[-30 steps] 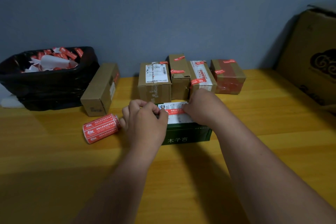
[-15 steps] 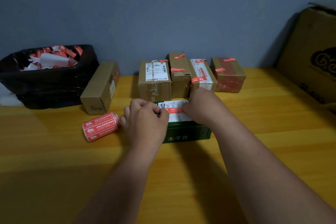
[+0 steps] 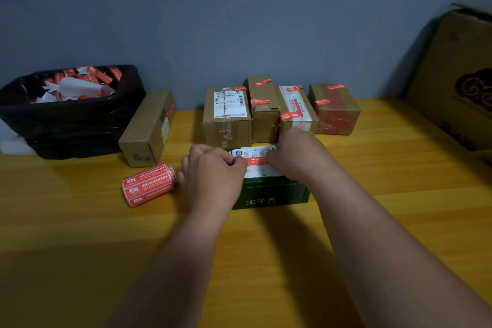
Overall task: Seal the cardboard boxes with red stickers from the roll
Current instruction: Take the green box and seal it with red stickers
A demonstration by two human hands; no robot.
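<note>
A wooden table (image 3: pixel 80 247) runs under everything, with the green box (image 3: pixel 269 196) near its middle as the landmark. Far right of the green box a large carton (image 3: pixel 458 82) leans at the wall. Far left and behind sits a black-lined bin (image 3: pixel 69 125) heaped with red and white backing scraps. Directly behind the green box stands a row of four brown boxes (image 3: pixel 279 112), already stickered, and a long brown box (image 3: pixel 147 128) lies back-left. The left hand (image 3: pixel 213 170) and right hand (image 3: pixel 295 153), fingers curled, pinch opposite ends of a red sticker (image 3: pixel 256 161) atop the green box, hiding much of its lid. The sticker roll (image 3: pixel 149 185) lies just left, beside the left hand.
</note>
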